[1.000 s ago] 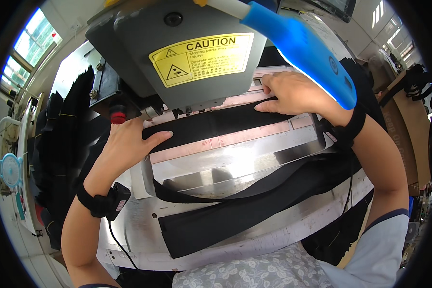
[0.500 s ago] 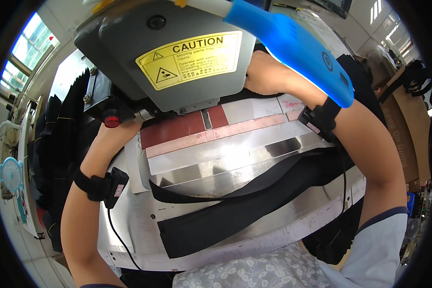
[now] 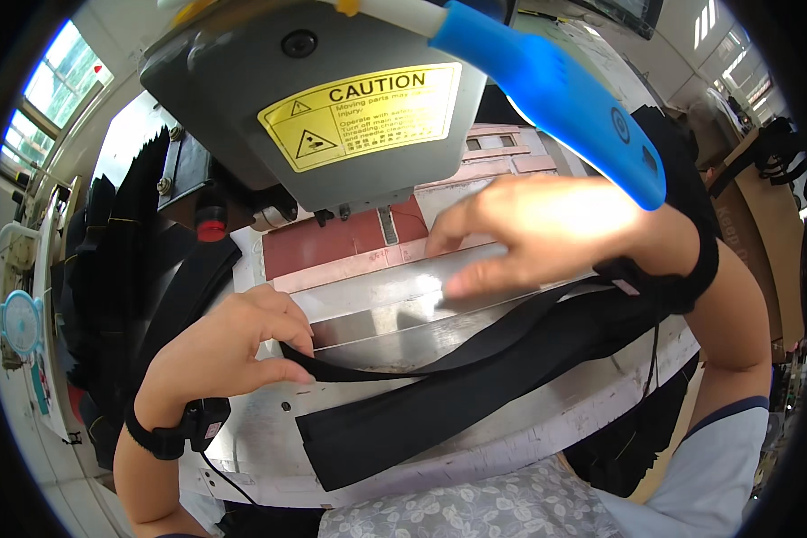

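My left hand (image 3: 242,345) is at the left end of a long black fabric strip (image 3: 403,375). Its thumb and fingers curve apart, with the strip's end between them. Another layer of black fabric strip (image 3: 394,430) lies flat nearer to me. My right hand (image 3: 529,233), slightly blurred, hovers over the metal plate (image 3: 368,309) right of centre, fingers spread and holding nothing. Beyond both hands stands a grey sewing machine head (image 3: 224,81) with a yellow warning label. Below it are a dark red panel (image 3: 323,247) and a pink strip (image 3: 332,273).
A blue lamp (image 3: 547,90) hangs close above my right hand. A red knob (image 3: 211,226) projects at the machine's left. Black fabric piles (image 3: 108,260) stand at the left, and one black strip (image 3: 188,291) runs past my left wrist. Cardboard (image 3: 753,242) leans at the right.
Both hands have come back from beside the machine head toward me. The left is now at the strip's end, the right over the plate. The near black strips have barely moved.
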A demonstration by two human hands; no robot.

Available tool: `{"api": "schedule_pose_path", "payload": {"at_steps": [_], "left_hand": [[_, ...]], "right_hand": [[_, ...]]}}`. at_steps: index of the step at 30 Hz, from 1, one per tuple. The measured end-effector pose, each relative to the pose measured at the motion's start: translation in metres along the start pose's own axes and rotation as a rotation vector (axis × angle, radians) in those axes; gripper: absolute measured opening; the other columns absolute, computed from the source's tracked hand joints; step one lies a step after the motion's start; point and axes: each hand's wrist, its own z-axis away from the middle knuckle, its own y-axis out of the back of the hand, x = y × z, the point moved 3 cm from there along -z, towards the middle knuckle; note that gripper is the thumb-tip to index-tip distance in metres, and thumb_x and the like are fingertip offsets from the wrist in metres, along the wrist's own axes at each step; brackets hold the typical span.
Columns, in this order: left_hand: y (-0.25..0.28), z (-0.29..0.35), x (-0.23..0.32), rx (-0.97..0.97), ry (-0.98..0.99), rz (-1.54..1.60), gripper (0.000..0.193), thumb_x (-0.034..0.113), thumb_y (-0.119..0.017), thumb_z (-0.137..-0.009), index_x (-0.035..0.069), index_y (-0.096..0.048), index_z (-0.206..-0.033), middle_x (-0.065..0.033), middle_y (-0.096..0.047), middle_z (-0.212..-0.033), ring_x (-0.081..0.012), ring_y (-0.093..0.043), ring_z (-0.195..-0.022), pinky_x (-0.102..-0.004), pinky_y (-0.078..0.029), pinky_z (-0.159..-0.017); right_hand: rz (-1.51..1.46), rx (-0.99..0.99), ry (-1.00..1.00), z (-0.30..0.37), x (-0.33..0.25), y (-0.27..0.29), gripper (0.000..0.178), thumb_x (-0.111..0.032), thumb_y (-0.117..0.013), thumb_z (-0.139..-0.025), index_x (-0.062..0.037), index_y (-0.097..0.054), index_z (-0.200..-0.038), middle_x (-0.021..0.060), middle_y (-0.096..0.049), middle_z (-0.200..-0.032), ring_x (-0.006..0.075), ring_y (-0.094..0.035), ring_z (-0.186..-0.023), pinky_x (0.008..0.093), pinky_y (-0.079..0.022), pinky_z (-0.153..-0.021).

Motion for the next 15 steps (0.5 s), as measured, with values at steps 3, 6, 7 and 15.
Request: {"api": "schedule_pose_path", "payload": {"at_steps": [3,6,7,15], "left_hand": [[-0.009,-0.011,-0.004,0.081,0.118,0.086,0.017,0.013,-0.074,-0.077,0.000,-0.063,-0.081,-0.0071,-0.060,-0.067,-0.0164,-0.055,-0.058,-0.0281,-0.044,-0.055],[-0.016,-0.033,-0.005,0.272,0.235,0.200,0.013,0.010,-0.071,-0.080,-0.001,-0.063,-0.080,-0.0037,-0.057,-0.062,-0.0089,-0.050,-0.053,-0.0247,-0.039,-0.050],[-0.023,-0.037,-0.013,0.349,0.232,0.279,0.013,0.012,-0.068,-0.084,-0.001,-0.063,-0.081,-0.0011,-0.056,-0.060,-0.0050,-0.049,-0.050,-0.0242,-0.036,-0.045],[-0.027,-0.056,-0.037,0.494,0.461,0.456,0.025,0.017,-0.068,-0.086,-0.007,-0.063,-0.090,-0.0044,-0.062,-0.068,-0.0085,-0.053,-0.044,-0.0210,-0.045,-0.042]], "right_hand": [[-0.083,-0.079,-0.013,0.004,-0.042,-0.027,0.045,-0.031,-0.060,-0.090,0.0016,-0.054,-0.120,0.0199,-0.066,-0.096,0.0382,-0.063,-0.093,0.0413,-0.050,-0.082],[-0.141,0.017,-0.146,-0.009,-0.047,-0.027,0.035,-0.021,-0.059,-0.089,0.0034,-0.055,-0.114,0.0221,-0.066,-0.087,0.0371,-0.065,-0.084,0.0413,-0.050,-0.077],[-0.147,0.057,-0.197,-0.015,-0.044,-0.025,0.032,-0.018,-0.059,-0.088,0.0038,-0.056,-0.112,0.0227,-0.066,-0.085,0.0365,-0.065,-0.082,0.0414,-0.050,-0.076],[0.045,0.154,-0.206,-0.011,-0.017,-0.025,0.034,-0.019,-0.065,-0.084,0.0062,-0.061,-0.106,0.0239,-0.065,-0.090,0.0372,-0.063,-0.094,0.0422,-0.049,-0.085]]}}
